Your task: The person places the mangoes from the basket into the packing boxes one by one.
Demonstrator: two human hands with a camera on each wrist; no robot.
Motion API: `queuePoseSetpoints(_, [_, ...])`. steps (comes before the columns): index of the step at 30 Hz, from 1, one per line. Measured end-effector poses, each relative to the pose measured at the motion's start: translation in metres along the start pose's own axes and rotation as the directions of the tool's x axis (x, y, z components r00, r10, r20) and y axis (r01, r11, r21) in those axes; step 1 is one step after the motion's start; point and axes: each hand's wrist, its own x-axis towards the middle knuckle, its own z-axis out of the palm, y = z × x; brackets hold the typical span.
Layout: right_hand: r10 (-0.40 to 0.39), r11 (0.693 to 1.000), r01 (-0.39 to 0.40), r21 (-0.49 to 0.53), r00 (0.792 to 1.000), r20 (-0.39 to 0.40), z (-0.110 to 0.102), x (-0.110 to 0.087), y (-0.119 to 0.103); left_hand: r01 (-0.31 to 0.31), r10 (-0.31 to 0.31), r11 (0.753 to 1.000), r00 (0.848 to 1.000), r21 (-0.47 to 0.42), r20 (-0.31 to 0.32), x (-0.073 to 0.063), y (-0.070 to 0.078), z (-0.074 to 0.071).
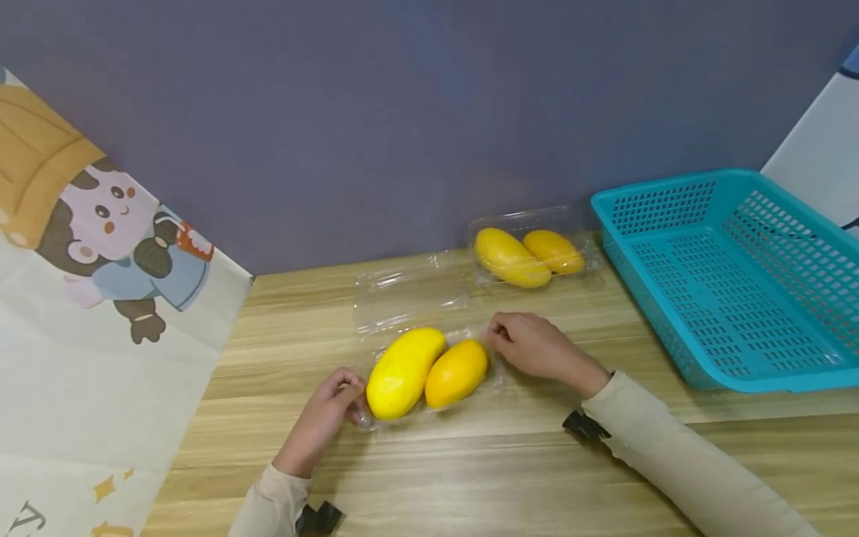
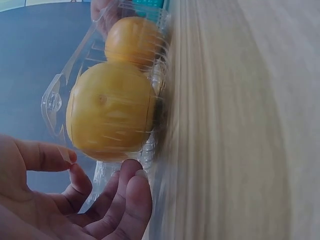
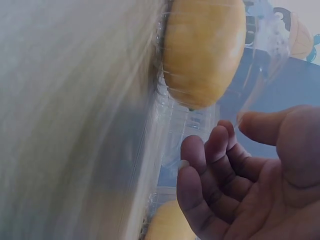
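In the head view a clear plastic clamshell box (image 1: 411,298) lies on the table with its lid folded back toward the wall. Its base holds a large bright yellow mango (image 1: 405,375) and, to the right, a smaller orange-yellow mango (image 1: 456,374). My left hand (image 1: 325,414) pinches the box's left rim between thumb and fingertips. At the opposite end my right hand (image 1: 537,349) pinches the rim beside the smaller mango. Both wrist views show the fingertips right at the thin plastic edge, with the other fingers loosely bent.
Behind, near the wall, a second clear clamshell box (image 1: 530,221) holds two mangoes (image 1: 511,259). A turquoise plastic basket (image 1: 637,298) stands to the right of my right hand. A wood-grain table (image 1: 456,477) lies underneath, and a cartoon-printed panel (image 1: 154,388) borders the left side.
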Motion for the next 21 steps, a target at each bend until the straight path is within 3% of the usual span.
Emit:
queuePoseSetpoints(8, [0.024, 0.993, -0.023, 0.119, 1.0, -0.008, -0.002, 0.011, 0.004, 0.03, -0.03, 1.0, 1.0, -0.001, -0.005, 0.01, 0.0, -0.007])
queuePoseSetpoints(14, [0.099, 0.966, -0.094, 0.239, 0.995, -0.009, 0.004, 0.026, 0.007, 0.03, -0.037, 0.992, 0.998, -0.12, -0.056, 0.03, 0.001, -0.011])
queuePoseSetpoints(18, [0.117, 0.937, -0.109, 0.332, 0.993, -0.005, 0.009, 0.034, 0.01, 0.031, -0.051, 0.984, 0.993, -0.173, -0.109, 0.046, 0.006, -0.012])
queuePoseSetpoints(21, [0.141, 0.894, -0.136, 0.428, 0.99, 0.018, 0.011, 0.039, 0.012, 0.032, -0.057, 0.985, 0.988, -0.168, -0.147, 0.057, 0.01, -0.014])
